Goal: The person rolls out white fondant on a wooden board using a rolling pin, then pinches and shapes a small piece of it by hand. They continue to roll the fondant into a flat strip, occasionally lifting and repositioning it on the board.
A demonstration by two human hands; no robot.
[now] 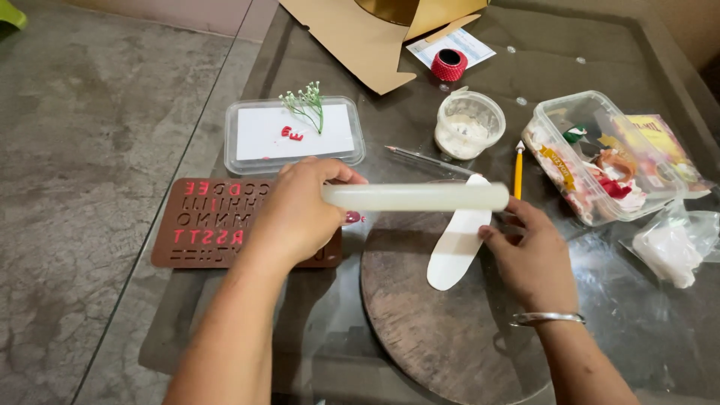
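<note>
My left hand (296, 217) grips one end of a pale, translucent rolling pin (420, 196) and holds it level above the table. A long, flat strip of white fondant (457, 244) lies on a round dark wooden board (420, 315). My right hand (529, 255), with a silver bangle at the wrist, rests on the board with its fingers touching the strip's right edge. The pin crosses over the strip's far end.
A brown letter mould (202, 221) lies left of the board. Behind it sits a lidded clear box (292, 135) with a green sprig. A round tub (469, 124), a yellow tool (517, 172), a red spool (448, 65), cardboard and a clear box of bits (600, 157) stand around.
</note>
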